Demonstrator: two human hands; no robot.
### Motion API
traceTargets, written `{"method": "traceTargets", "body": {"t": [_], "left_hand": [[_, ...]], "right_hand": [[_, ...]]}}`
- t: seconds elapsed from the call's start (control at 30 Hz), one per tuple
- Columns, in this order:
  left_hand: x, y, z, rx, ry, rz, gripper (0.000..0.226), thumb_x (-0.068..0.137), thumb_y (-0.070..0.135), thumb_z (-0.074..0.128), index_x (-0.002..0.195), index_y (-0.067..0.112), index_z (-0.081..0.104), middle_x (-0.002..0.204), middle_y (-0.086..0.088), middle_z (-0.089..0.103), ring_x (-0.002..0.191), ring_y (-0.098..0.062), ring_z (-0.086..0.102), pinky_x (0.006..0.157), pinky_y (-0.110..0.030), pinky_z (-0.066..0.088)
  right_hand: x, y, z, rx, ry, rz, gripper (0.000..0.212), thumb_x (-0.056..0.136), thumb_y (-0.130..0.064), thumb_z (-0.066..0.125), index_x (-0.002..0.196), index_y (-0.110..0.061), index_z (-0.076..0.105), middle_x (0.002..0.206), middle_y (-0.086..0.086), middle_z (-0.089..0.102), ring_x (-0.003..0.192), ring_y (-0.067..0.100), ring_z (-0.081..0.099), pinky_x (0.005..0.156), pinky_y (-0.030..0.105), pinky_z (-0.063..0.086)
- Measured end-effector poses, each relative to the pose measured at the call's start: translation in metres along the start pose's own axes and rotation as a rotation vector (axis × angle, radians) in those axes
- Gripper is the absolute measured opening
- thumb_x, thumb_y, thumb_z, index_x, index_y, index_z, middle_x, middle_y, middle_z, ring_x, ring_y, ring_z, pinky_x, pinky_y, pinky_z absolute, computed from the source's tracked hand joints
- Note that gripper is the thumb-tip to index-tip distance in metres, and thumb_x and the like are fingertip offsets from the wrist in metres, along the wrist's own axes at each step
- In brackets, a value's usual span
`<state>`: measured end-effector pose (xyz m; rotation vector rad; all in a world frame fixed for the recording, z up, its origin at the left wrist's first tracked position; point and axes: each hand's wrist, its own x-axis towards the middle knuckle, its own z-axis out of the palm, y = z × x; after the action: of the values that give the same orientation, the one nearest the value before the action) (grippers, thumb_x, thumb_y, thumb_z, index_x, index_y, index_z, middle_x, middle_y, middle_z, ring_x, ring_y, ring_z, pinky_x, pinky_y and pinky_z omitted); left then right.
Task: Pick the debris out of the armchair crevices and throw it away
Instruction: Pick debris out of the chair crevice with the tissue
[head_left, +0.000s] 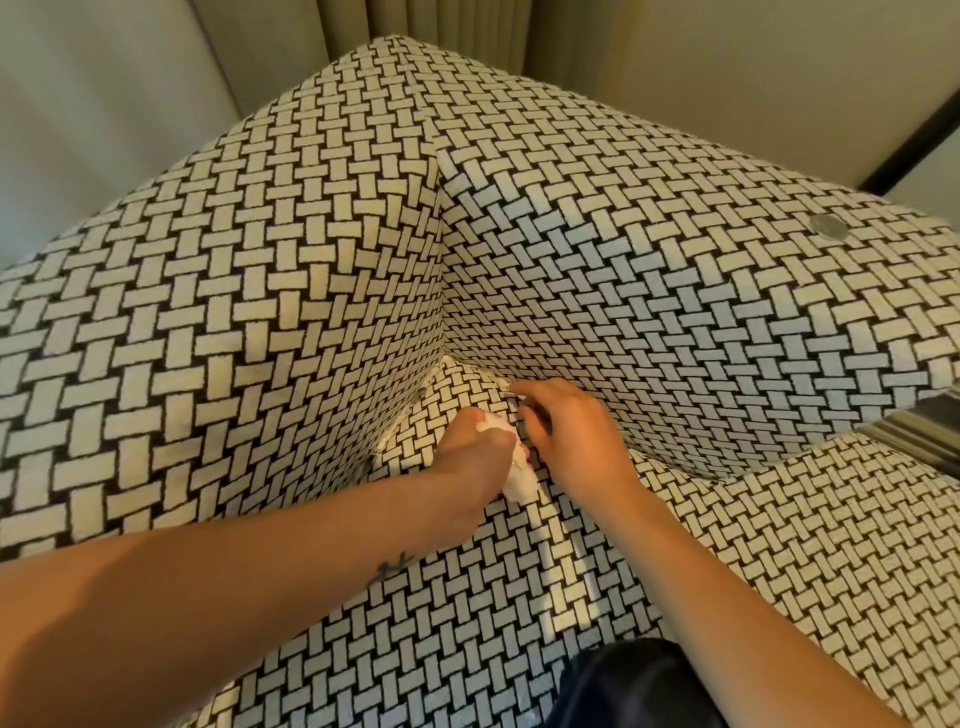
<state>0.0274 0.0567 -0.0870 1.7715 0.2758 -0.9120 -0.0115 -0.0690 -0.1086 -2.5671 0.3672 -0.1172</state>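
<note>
At the back corner of the armchair (311, 260), where seat cushion (519, 597) and two upright panels meet, finds both hands down on the fabric. Records left hand (478, 457) with fingers curled tight round a white paper wad (521, 480), with part poking out of the fist on the side facing the other hand. Places right hand (571, 431) just beside, touching or nearly touching the wad, with fingers (530, 413) bent and tips pushed at the right seam (670, 462). Cannot tell whether those tips pinch anything; notes only a small dark speck there, too small to name. Traces right seam from the corner out toward the right, passing directly under the right fingertips, long axis along the foot of the right panel. Traces left seam (395, 431) from the same corner down to the left, with pale crumbs (385, 444) lodged along it, just beyond the left knuckles. Judges right hand the nearer and freer for the next pick, left hand serving as holder for gathered waste. Notes also a round grey disc (827, 227) on top of the right panel, well apart from both hands. Sees no bin; regards disposal as not yet done.
</note>
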Motion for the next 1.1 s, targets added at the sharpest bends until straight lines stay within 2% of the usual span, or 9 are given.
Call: {"method": "traceTargets", "body": {"t": [0.13, 0.23, 0.3, 0.4, 0.5, 0.63, 0.87, 0.97, 1.1], "left_hand": [[-0.002, 0.003, 0.002, 0.03, -0.032, 0.084, 0.03, 0.098, 0.005, 0.053, 0.124, 0.019, 0.057, 0.115, -0.012, 0.068, 0.1, -0.024, 0.063, 0.076, -0.032, 0.054], [-0.004, 0.005, 0.002, 0.025, -0.062, 0.093, 0.031, 0.096, -0.001, 0.053, 0.118, 0.02, 0.059, 0.114, -0.011, 0.069, 0.106, -0.027, 0.066, 0.092, -0.046, 0.059], [-0.004, 0.009, 0.002, -0.001, -0.103, 0.084, 0.03, 0.098, 0.002, 0.055, 0.121, 0.02, 0.059, 0.118, -0.011, 0.069, 0.108, -0.028, 0.068, 0.093, -0.049, 0.06], [-0.013, 0.022, 0.002, -0.056, -0.224, 0.112, 0.024, 0.105, 0.018, 0.054, 0.129, 0.014, 0.055, 0.116, -0.013, 0.071, 0.09, -0.023, 0.073, 0.071, -0.034, 0.062], [-0.029, 0.041, 0.002, 0.038, -0.289, 0.228, 0.023, 0.106, 0.026, 0.053, 0.125, 0.013, 0.057, 0.1, -0.011, 0.073, 0.071, -0.016, 0.065, 0.053, -0.025, 0.05], [-0.055, 0.06, 0.0, 0.018, -0.366, 0.226, 0.027, 0.104, 0.027, 0.056, 0.124, 0.01, 0.058, 0.108, -0.018, 0.072, 0.08, -0.019, 0.063, 0.061, -0.026, 0.052], [-0.086, 0.1, 0.015, 0.01, -0.361, 0.268, 0.034, 0.102, 0.037, 0.057, 0.125, 0.013, 0.06, 0.09, -0.007, 0.061, 0.059, -0.01, 0.048, 0.051, -0.022, 0.041], [-0.102, 0.115, 0.026, -0.014, -0.362, 0.297, 0.027, 0.106, 0.034, 0.05, 0.125, 0.018, 0.06, 0.097, -0.009, 0.061, 0.067, -0.014, 0.05, 0.049, -0.022, 0.043], [-0.115, 0.128, 0.038, -0.014, -0.373, 0.322, 0.025, 0.108, 0.024, 0.046, 0.122, 0.02, 0.066, 0.106, -0.011, 0.062, 0.084, -0.019, 0.057, 0.059, -0.025, 0.051]], "right_hand": [[-0.01, -0.001, -0.008, 0.243, 0.082, 0.081, 0.027, 0.102, -0.017, 0.057, 0.126, -0.024, 0.068, 0.117, -0.008, 0.066, 0.104, 0.011, 0.065, 0.093, 0.035, 0.055], [-0.017, -0.006, -0.018, 0.415, 0.116, 0.171, 0.024, 0.102, -0.016, 0.057, 0.121, -0.023, 0.07, 0.112, -0.009, 0.068, 0.099, 0.002, 0.064, 0.09, 0.027, 0.054], [-0.023, -0.009, -0.026, 0.476, 0.148, 0.214, 0.024, 0.102, -0.018, 0.058, 0.121, -0.024, 0.07, 0.111, -0.011, 0.069, 0.098, 0.0, 0.065, 0.088, 0.022, 0.054], [-0.037, -0.015, -0.044, 0.569, 0.21, 0.251, 0.022, 0.102, -0.017, 0.06, 0.12, -0.025, 0.07, 0.106, -0.014, 0.071, 0.092, -0.004, 0.065, 0.078, 0.011, 0.052], [-0.051, -0.019, -0.066, 0.624, 0.272, 0.242, 0.022, 0.101, -0.014, 0.06, 0.117, -0.026, 0.07, 0.103, -0.014, 0.071, 0.091, -0.004, 0.067, 0.078, 0.015, 0.055], [-0.069, -0.031, -0.102, 0.613, 0.286, 0.212, 0.022, 0.101, -0.014, 0.059, 0.116, -0.027, 0.068, 0.107, -0.011, 0.07, 0.091, -0.007, 0.066, 0.076, 0.01, 0.053], [-0.074, -0.039, -0.166, 0.381, 0.378, 0.075, 0.021, 0.097, -0.016, 0.064, 0.104, -0.034, 0.072, 0.108, -0.021, 0.062, 0.097, -0.009, 0.058, 0.086, 0.007, 0.048], [-0.069, -0.031, -0.193, 0.29, 0.472, 0.047, 0.02, 0.097, -0.012, 0.064, 0.1, -0.029, 0.075, 0.107, -0.019, 0.058, 0.098, -0.006, 0.056, 0.087, 0.006, 0.043], [-0.057, -0.015, -0.216, 0.105, 0.53, 0.022, 0.026, 0.099, -0.008, 0.06, 0.117, -0.021, 0.074, 0.117, -0.013, 0.054, 0.103, 0.0, 0.055, 0.098, 0.021, 0.048]]}}
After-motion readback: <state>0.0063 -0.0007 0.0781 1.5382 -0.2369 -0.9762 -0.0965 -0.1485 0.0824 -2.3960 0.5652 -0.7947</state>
